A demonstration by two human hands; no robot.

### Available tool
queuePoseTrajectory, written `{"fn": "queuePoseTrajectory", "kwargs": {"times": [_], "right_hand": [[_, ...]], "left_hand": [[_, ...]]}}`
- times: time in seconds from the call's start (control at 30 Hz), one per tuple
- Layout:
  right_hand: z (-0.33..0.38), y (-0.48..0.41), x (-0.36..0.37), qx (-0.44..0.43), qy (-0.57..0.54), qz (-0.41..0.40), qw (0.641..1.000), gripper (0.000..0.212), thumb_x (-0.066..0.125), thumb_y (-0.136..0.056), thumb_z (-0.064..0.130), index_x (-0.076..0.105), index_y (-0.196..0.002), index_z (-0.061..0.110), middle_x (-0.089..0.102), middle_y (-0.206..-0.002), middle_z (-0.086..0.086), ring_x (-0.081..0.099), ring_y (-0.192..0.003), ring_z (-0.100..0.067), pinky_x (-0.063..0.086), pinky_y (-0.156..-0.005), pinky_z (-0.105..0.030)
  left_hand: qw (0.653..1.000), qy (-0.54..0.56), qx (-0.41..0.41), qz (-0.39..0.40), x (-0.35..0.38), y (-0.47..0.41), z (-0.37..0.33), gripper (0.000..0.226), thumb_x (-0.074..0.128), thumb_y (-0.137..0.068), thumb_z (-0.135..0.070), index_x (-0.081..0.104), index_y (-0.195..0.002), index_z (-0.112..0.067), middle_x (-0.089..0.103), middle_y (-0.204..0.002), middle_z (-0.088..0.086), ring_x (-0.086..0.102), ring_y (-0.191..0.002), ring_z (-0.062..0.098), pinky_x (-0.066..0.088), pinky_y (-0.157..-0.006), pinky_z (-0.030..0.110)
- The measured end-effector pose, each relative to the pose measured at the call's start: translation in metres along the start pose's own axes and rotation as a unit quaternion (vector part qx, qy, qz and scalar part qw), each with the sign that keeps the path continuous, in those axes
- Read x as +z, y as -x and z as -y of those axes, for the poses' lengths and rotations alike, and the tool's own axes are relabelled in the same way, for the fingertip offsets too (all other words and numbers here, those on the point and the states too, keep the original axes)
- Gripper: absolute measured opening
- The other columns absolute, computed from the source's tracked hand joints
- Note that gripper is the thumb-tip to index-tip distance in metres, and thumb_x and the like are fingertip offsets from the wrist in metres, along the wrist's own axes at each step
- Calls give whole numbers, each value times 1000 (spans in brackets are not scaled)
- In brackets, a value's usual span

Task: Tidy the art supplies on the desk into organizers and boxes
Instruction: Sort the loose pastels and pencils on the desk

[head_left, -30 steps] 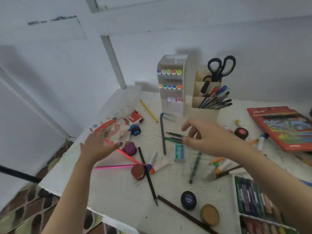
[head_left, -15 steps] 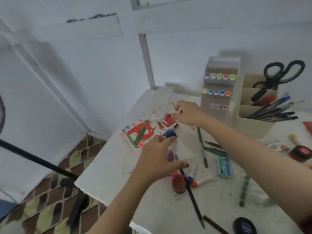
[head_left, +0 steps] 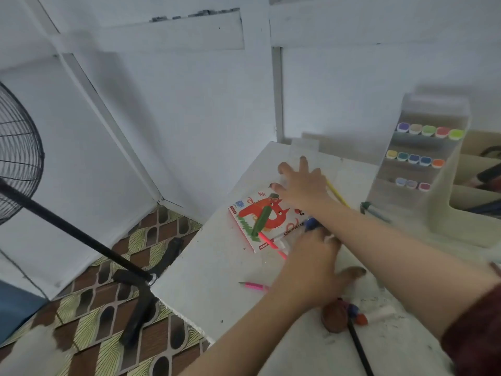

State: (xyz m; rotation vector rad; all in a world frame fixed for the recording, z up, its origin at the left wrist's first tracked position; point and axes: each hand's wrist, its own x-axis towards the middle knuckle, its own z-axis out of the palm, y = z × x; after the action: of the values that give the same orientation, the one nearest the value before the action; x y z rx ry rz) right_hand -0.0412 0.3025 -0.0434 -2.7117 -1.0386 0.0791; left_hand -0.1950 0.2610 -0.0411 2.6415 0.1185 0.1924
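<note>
An oil pastel box (head_left: 245,222) with a red cat on it lies near the desk's far left corner. A green crayon (head_left: 261,220) and a pink pencil (head_left: 271,241) rest across it. My right hand (head_left: 301,184) hovers just beyond the box with its fingers spread, over a clear plastic piece (head_left: 304,149). Nearer, my left hand (head_left: 314,264) lies flat with the thumb out. Its fingertips reach a blue-capped item (head_left: 311,223); motion blur hides any grip. A yellow pencil (head_left: 337,196) lies beside my right wrist.
A white marker organizer (head_left: 423,158) with coloured caps stands at the right, with a beige pen holder (head_left: 471,213) beside it. A second pink pencil (head_left: 254,286), a brown round tin (head_left: 334,317) and a black pencil (head_left: 359,348) lie near the front. A black fan (head_left: 19,147) stands on the floor left of the desk.
My view has swung left toward the desk corner. My right hand has moved from the box's right end to beyond it and opened its fingers. My left hand stays by the blue-capped item.
</note>
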Motion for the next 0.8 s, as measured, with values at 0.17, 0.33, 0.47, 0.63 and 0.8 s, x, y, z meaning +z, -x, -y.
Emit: {"fn": "queuePoseTrajectory", "kwargs": {"times": [0.17, 0.33, 0.47, 0.63, 0.8], "right_hand": [[-31, -3, -13, 34, -3, 6, 999, 56, 47, -88, 41, 22, -137, 30, 45, -129, -17, 46, -113, -42, 31, -96, -48], [-58, 3, -21, 62, 46, 29, 997, 69, 53, -84, 29, 17, -143, 28, 47, -134, -11, 44, -121, -36, 18, -107, -55], [-60, 10, -22, 54, 102, -26, 993, 45, 53, -86, 30, 43, -128, 16, 54, -118, -10, 48, -111, -29, 28, -101, -46], [-48, 28, -10, 70, 75, -106, 989, 20, 46, -90, 30, 53, -80, 15, 53, -78, -2, 45, -72, -19, 32, -69, -31], [-43, 39, -7, 119, 14, -36, 992, 31, 45, -93, 39, 57, -74, 17, 60, -77, 0, 52, -71, -16, 40, -70, -31]], "left_hand": [[993, 17, -96, -72, -44, -5, 56, 41, 50, -94, -28, 50, -134, -17, 50, -132, 6, 46, -119, 20, 34, -99, 29], [961, -6, -268, -76, -68, -6, 111, 53, 55, -91, -26, 36, -139, -14, 47, -133, 12, 46, -120, 28, 41, -97, 41], [953, -12, -295, -70, -62, -5, 126, 47, 64, -84, -32, 45, -122, -10, 54, -108, 8, 52, -99, 23, 46, -77, 33], [896, 139, -419, -40, -59, -10, 130, 41, 63, -87, -34, 34, -104, -12, 50, -77, -5, 51, -64, 8, 35, -47, 22], [888, 227, -397, -39, -66, -15, 130, 15, 57, -91, -26, 53, -79, -17, 62, -72, -1, 57, -61, 10, 42, -50, 22]]}}
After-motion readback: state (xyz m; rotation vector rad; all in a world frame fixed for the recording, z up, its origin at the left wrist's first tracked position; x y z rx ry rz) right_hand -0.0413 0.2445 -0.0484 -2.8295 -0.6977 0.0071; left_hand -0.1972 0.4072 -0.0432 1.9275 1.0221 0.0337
